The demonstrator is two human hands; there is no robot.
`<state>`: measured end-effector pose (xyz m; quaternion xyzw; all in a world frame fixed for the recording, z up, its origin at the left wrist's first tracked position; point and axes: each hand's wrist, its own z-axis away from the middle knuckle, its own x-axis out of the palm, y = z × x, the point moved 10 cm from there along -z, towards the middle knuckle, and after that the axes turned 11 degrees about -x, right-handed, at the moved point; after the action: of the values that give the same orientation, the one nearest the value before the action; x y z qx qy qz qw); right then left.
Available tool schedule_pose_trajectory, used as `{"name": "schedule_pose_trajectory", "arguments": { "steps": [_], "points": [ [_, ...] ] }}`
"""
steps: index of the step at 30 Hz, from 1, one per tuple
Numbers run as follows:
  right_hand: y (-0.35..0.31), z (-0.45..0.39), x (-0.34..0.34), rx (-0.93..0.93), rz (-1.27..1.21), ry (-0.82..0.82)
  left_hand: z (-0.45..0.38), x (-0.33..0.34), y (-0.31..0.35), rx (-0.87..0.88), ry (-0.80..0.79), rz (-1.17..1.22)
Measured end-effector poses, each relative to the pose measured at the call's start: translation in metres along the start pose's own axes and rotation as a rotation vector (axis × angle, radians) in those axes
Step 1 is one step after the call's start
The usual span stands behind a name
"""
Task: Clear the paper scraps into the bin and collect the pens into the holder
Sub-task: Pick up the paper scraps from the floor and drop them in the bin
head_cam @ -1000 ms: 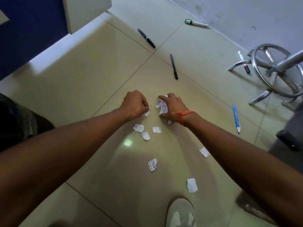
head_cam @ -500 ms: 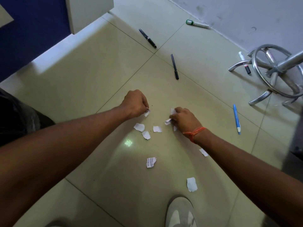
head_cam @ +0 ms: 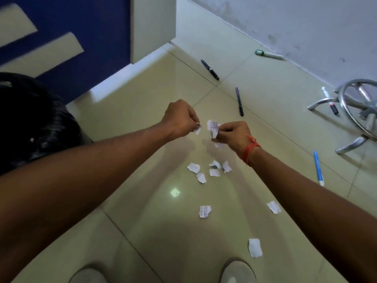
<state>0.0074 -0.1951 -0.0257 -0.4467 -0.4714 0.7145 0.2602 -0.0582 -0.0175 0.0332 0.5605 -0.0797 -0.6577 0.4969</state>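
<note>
My left hand (head_cam: 180,119) is raised above the floor, its fingers closed on a small white paper scrap (head_cam: 197,131). My right hand (head_cam: 234,135), with an orange thread at the wrist, grips a bunch of printed paper scraps (head_cam: 212,127). Several white scraps (head_cam: 214,169) lie on the tile below the hands, and others (head_cam: 204,211) (head_cam: 255,247) (head_cam: 274,206) lie nearer my feet. Two black pens (head_cam: 210,69) (head_cam: 239,101) lie farther off. A blue pen (head_cam: 317,168) lies to the right. A green-capped marker (head_cam: 268,54) rests by the wall, and another marker (head_cam: 330,103) by the stool base.
A black bin liner (head_cam: 34,119) bulges at the left edge. A chrome stool base (head_cam: 359,111) stands at the right. A grey wall (head_cam: 285,21) and a blue cabinet (head_cam: 71,37) close off the back. My shoes (head_cam: 237,271) show at the bottom.
Both hands have lifted off the floor with scraps in them. The right hand has picked up more paper and risen; the view has tilted up, showing the black liner at left.
</note>
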Motion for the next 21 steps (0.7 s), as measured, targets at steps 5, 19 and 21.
{"name": "schedule_pose_trajectory", "arguments": {
  "steps": [5,19,21],
  "points": [
    [-0.095,-0.027,0.045,-0.175,-0.131,-0.081,0.025,-0.125,0.01,0.013,0.21,0.065],
    [-0.342,0.034,0.282,-0.704,0.022,-0.615,0.155,-0.317,-0.182,-0.609,0.349,-0.115],
    [-0.348,0.055,0.307,-0.814,0.224,-0.666,0.16,-0.306,-0.202,-0.646,0.317,-0.092]
  ]
}}
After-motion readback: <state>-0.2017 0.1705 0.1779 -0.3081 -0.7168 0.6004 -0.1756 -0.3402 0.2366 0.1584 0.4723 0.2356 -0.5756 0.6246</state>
